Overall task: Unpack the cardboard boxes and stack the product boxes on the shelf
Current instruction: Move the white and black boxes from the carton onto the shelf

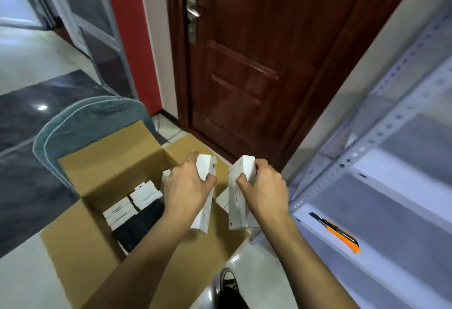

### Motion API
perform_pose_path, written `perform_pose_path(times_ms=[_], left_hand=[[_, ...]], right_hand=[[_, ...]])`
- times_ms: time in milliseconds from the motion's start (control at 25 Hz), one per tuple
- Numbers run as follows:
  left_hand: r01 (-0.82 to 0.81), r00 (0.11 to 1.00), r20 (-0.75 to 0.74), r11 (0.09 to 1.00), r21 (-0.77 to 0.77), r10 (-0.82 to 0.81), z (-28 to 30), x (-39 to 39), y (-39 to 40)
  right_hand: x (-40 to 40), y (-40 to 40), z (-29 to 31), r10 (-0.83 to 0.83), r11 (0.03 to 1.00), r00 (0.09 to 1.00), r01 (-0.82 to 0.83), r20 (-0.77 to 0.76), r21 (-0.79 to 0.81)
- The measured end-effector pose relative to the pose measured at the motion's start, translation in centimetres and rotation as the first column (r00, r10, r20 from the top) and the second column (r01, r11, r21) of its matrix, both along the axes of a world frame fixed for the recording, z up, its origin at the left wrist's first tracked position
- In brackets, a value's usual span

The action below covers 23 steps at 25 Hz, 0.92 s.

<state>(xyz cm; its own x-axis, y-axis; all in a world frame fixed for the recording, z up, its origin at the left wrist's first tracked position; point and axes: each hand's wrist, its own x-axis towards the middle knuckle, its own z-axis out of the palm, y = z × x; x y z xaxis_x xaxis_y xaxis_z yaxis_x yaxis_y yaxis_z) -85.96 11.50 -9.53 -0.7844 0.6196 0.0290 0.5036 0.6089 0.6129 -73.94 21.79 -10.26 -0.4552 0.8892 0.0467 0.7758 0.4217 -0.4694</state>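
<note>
An open cardboard box (80, 230) stands on the floor with its flaps spread. Several white product boxes (144, 195) lie inside it beside dark ones. My left hand (188, 186) grips a bundle of white product boxes (204, 218) above the carton's right side. My right hand (264, 187) grips another white product box (238, 201), held upright just right of the first. The white metal shelf (381, 213) stands to the right of both hands.
An orange utility knife (341, 234) lies on a shelf board. A dark red door (256, 64) is straight ahead. A grey-green chair back (80, 125) sits behind the carton. My shoe (227, 281) shows at the bottom.
</note>
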Motion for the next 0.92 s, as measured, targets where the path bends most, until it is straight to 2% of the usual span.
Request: perform_pose_path(times_ms=[520, 720, 920], left_hand=[[0.369, 0.93, -0.024, 0.928, 0.06, -0.368, 3.3, 11.7, 6.9], [0.484, 0.875, -0.054, 0.872, 0.075, -0.481, 5.1, 16.9, 10.0], [0.536, 0.844, -0.106, 0.837, 0.115, -0.526, 7.2, 22.6, 13.9]], right_hand=[[15.9, 2.0, 3.8, -0.383, 0.923, 0.92, 0.385, -0.083, 0.0], [21.1, 3.8, 5.7, -0.447, 0.891, 0.885, 0.453, -0.131, 0.02], [26.4, 7.1, 7.5, -0.476, 0.868, 0.857, 0.494, -0.197, 0.052]])
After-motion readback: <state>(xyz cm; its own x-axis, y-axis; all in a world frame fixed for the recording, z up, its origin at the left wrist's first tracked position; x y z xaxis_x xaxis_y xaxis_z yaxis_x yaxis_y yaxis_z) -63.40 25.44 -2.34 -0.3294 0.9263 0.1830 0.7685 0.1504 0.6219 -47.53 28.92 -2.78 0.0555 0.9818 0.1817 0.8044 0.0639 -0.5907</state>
